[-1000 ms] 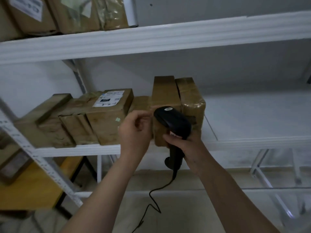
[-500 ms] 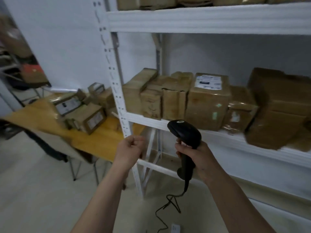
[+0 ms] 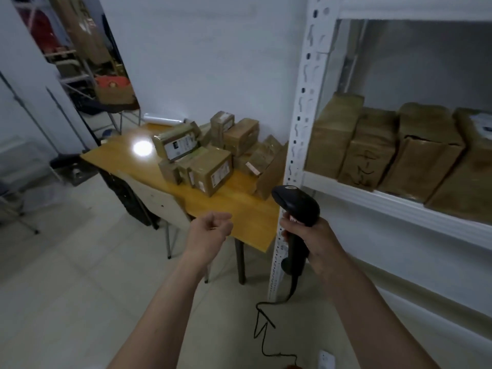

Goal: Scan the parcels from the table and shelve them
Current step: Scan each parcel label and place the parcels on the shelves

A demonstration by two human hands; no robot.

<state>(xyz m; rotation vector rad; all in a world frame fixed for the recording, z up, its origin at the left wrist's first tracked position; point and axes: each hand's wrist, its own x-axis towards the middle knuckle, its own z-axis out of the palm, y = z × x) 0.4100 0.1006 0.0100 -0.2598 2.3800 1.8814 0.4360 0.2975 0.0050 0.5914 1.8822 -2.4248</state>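
- The view has swung left: the counter (image 3: pixel 119 155) with its parcels (image 3: pixel 213 170) now sits mid-frame, shelf (image 3: pixel 386 206) at right.
- Fingers of the right hand (image 3: pixel 315 242) clamp the scanner (image 3: pixel 298 203); the left hand (image 3: pixel 210 231) has its fingers curled together, empty.

Taped cardboard, painted metal and varnished wood are showing under dim light.

The table parcels (image 3: pixel 213 173) at centre frame are showing brown cardboard wrapped in glossy clear tape, with white paper labels; the shelved parcels (image 3: pixel 372 153) at right are looking the same, only duller. The table top (image 3: pixel 250 211) is gleaming as smooth varnished wood, throwing back a bright lamp spot. The shelf upright (image 3: pixel 303 102) is reading as white-painted metal, slotted and scuffed. The scanner (image 3: pixel 298 206) at lower centre is shining faintly as smooth black plastic, its cable (image 3: pixel 262 334) looking matt and rubbery. The chair back (image 3: pixel 159 206) at left centre is appearing pale and matt, possibly laminate, too blurred to settle. The floor (image 3: pixel 66 288) is showing pale smooth tiles with a low sheen.
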